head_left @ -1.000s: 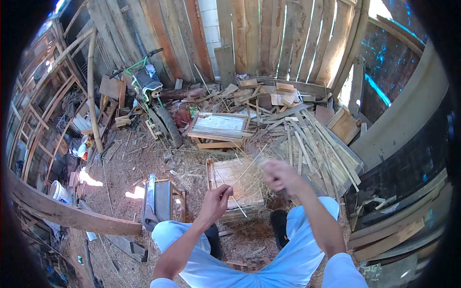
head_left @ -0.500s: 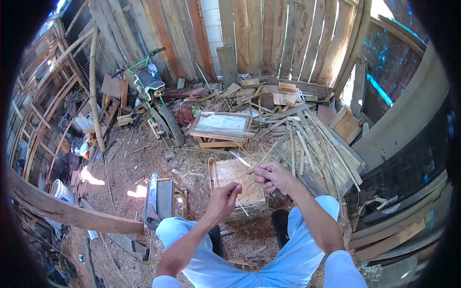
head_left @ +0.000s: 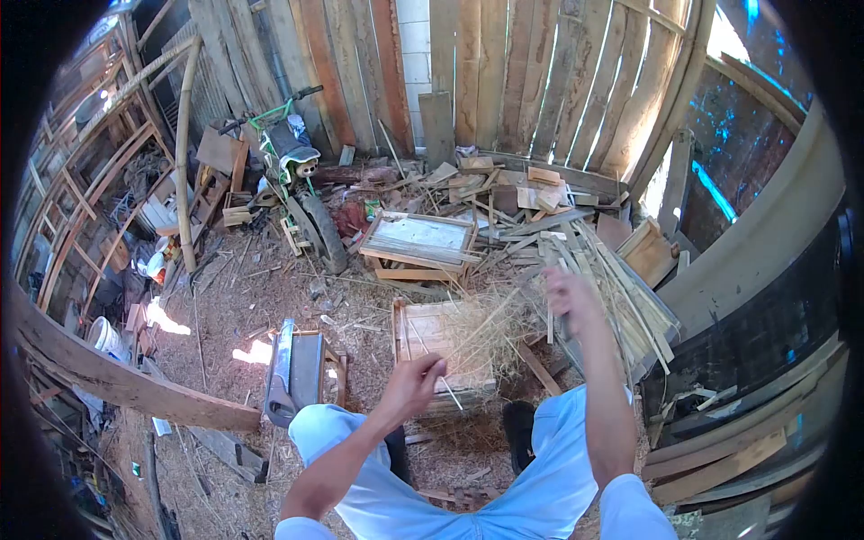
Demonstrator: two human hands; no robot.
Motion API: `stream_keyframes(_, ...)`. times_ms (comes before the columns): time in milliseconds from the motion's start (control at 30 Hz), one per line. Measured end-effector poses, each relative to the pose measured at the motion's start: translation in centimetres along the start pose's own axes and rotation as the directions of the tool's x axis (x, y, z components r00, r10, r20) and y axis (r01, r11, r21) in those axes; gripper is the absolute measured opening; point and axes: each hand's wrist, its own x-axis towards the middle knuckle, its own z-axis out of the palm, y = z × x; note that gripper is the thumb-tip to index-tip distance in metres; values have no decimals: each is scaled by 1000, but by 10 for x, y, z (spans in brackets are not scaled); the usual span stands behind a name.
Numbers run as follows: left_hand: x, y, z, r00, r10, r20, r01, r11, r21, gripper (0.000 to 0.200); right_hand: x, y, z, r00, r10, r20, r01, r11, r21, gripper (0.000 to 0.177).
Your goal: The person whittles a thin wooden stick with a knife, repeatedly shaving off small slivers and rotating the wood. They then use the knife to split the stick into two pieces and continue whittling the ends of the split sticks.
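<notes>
My left hand (head_left: 421, 378) is closed around a thin pale wooden stick (head_left: 452, 392), which slants out on both sides of the fist. Raised to the right of it, my right hand (head_left: 574, 297) is smeared by motion. A dark knife handle (head_left: 566, 325) shows faintly under its fingers; the blade is lost in the blur. Below and between the hands stands a low wooden box (head_left: 430, 326) with straw-like shavings (head_left: 499, 337) over its right side. A hand saw (head_left: 282, 369) rests on a small dark-topped stool (head_left: 308, 367) by my left knee.
Long split strips (head_left: 598, 270) lie heaped on the right, near a pile of wood offcuts (head_left: 540, 193). Ahead is a framed white panel (head_left: 418, 238). A small green motorbike (head_left: 292, 162) leans by the plank wall, and a thick beam (head_left: 135, 396) crosses the left side.
My right hand has swung up and right, away from my left hand and the strip it was working on. My left hand still grips its stick, nearly in place.
</notes>
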Motion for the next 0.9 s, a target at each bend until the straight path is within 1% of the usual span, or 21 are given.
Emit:
stream_keyframes(33, -2, -5, -4, 998, -60, 8, 60, 998, 3, 22, 0, -5, -18, 1000, -3, 0, 3, 1000, 5, 26)
stream_keyframes(100, 0, -3, -13, 998, -47, -34, 48, 998, 33, 23, 0, -22, -32, 978, -204, -34, 203, 979, -27, 33)
stream_keyframes(133, 4, -4, -12, 999, -32, -37, 32, 999, 9, 24, 3, -17, -33, 977, -213, -26, 212, 977, -38, 33)
stream_keyframes(167, 7, -4, -10, 999, -20, -30, 19, 1000, -14, 25, -10, -3, -15, 991, -106, 75, 113, 990, -86, 25)
stream_keyframes(200, 9, -5, -8, 1000, -17, -25, 17, 1000, -13, 25, -20, 14, 3, 986, 8, 166, 15, 991, -136, 20)
stream_keyframes(267, 11, -6, -3, 996, -55, 73, 60, 997, -56, 26, -29, 48, 36, 950, 195, 242, -150, 970, -189, 24)
stream_keyframes(300, 11, -9, 0, 995, -59, 86, 64, 997, -51, 26, -35, 66, 53, 914, 220, 341, -150, 964, -221, 26)
stream_keyframes(333, 12, -14, 2, 991, -66, 115, 83, 986, -144, 27, -40, 77, 65, 867, 242, 435, -141, 957, -252, 29)
stream_keyframes(367, 13, -15, 4, 987, -71, 144, 104, 967, -235, 27, -41, 79, 69, 871, 236, 430, -141, 960, -240, 29)
stream_keyframes(433, 10, -16, 3, 988, -57, 144, 89, 970, -225, 27, -41, 77, 77, 829, 307, 468, -245, 951, -191, 32)
stream_keyframes(500, 10, -11, 3, 990, -41, 135, 72, 969, -235, 28, -39, 64, 72, 842, 299, 449, -244, 953, -178, 32)
stream_keyframes(633, 13, -6, 6, 988, -61, 143, 91, 973, -212, 28, -34, 52, 61, 848, 301, 436, -230, 950, -209, 33)
stream_keyframes(700, 11, -10, 7, 987, -70, 146, 101, 971, -216, 28, -33, 41, 49, 890, 235, 391, -178, 968, -177, 28)
stream_keyframes(767, 6, -14, 4, 983, -56, 177, 97, 968, -231, 28, -17, 26, 20, 948, 128, 291, -113, 991, -66, 27)
stream_keyframes(800, 3, -15, 0, 983, -55, 176, 96, 968, -232, 28, -11, 10, 2, 974, 68, 216, -64, 998, -28, 23)
stream_keyframes(833, 0, -16, -5, 983, -88, 161, 121, 970, -213, 28, -8, -2, -11, 990, 8, 140, -9, 1000, 6, 21)
stream_keyframes(867, -1, -16, -9, 982, -119, 145, 146, 970, -193, 29, -10, -6, -14, 990, 5, 144, -6, 1000, 5, 21)
stream_keyframes(900, 0, -16, -10, 984, -114, 140, 140, 971, -195, 29, -13, -8, -17, 993, -55, 106, 52, 998, 30, 20)
